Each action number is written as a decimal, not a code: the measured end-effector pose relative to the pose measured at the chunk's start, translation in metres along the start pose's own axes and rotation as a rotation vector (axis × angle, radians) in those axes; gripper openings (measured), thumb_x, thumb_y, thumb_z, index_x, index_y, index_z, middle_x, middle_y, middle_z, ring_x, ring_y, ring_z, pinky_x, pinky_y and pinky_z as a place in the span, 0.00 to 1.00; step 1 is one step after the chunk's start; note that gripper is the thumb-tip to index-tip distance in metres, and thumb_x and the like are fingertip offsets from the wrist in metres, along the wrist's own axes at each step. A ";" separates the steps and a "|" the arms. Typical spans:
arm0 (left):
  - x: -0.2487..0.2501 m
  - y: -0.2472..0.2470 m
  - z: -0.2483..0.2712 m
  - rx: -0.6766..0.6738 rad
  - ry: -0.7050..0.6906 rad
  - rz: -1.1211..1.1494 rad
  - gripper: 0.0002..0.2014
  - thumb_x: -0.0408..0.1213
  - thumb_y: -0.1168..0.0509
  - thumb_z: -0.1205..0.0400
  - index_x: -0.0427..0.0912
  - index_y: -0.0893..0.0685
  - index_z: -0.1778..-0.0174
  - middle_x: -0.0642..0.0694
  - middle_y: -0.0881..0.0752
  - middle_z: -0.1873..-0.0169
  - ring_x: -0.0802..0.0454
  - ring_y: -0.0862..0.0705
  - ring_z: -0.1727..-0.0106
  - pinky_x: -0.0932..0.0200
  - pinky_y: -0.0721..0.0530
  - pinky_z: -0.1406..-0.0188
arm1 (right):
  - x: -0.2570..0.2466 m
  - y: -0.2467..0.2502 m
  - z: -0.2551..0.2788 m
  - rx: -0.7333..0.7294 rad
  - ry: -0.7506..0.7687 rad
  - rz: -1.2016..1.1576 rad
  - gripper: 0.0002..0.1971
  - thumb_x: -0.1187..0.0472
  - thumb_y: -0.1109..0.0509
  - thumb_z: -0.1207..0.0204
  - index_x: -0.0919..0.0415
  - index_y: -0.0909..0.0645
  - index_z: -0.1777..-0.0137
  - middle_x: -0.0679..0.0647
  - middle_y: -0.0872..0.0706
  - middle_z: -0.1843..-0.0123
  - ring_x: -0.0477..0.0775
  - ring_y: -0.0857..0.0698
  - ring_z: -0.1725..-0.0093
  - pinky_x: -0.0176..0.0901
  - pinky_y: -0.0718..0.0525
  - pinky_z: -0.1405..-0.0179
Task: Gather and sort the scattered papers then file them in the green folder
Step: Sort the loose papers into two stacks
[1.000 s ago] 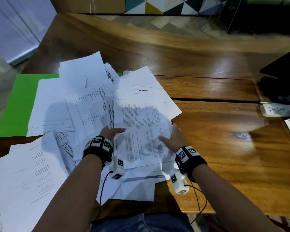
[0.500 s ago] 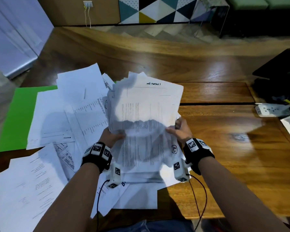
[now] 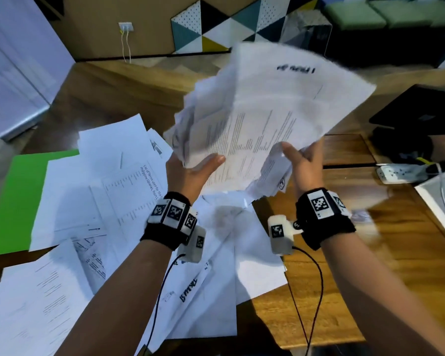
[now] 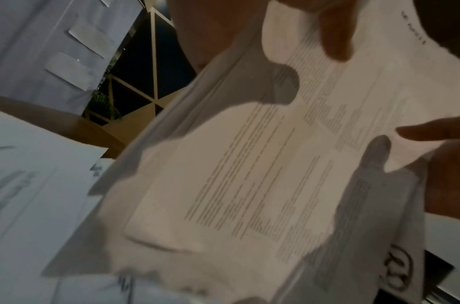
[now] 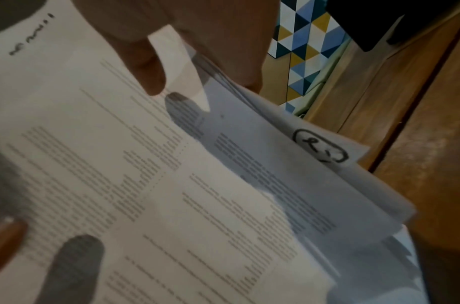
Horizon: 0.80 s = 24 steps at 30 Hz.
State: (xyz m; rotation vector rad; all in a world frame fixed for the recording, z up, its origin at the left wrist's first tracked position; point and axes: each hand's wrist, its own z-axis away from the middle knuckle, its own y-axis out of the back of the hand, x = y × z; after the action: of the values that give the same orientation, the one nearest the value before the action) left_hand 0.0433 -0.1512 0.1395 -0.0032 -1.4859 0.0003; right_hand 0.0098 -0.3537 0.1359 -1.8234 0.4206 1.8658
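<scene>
A thick bundle of printed papers [image 3: 262, 119] is raised well above the table, tilted away from me. My left hand [image 3: 190, 168] grips its lower left edge, thumb on the top sheet. My right hand [image 3: 303, 163] grips the lower right edge. The same bundle [image 4: 275, 164] fills the left wrist view, and in the right wrist view the bundle [image 5: 145, 174] shows a thumb lying on its top page. Several loose sheets [image 3: 93, 196] still lie spread on the table. The green folder [image 3: 18, 199] lies flat at the left, partly covered by them.
The wooden table [image 3: 370, 265] is bare on the right. A white power strip [image 3: 401, 173] and a dark device [image 3: 421, 111] sit at the far right, with a white tray edge [image 3: 442, 201] beside them.
Both hands have lifted the gathered bundle from the table up into the air and tilted it away. The view has tipped upward with it.
</scene>
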 end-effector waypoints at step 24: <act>-0.019 0.019 -0.033 0.026 0.048 -0.054 0.13 0.36 0.21 0.34 0.50 0.16 0.57 0.52 0.11 0.57 0.45 0.13 0.48 0.39 0.17 0.39 | -0.010 -0.017 0.004 0.167 0.562 0.279 0.31 0.83 0.41 0.35 0.66 0.33 0.31 0.44 0.26 0.47 0.27 0.26 0.50 0.18 0.29 0.50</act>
State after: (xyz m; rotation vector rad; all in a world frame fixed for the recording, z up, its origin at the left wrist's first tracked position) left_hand 0.0750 -0.1327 0.1181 0.0577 -1.4378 -0.0241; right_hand 0.0157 -0.3389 0.1481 -2.2409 1.0390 1.3922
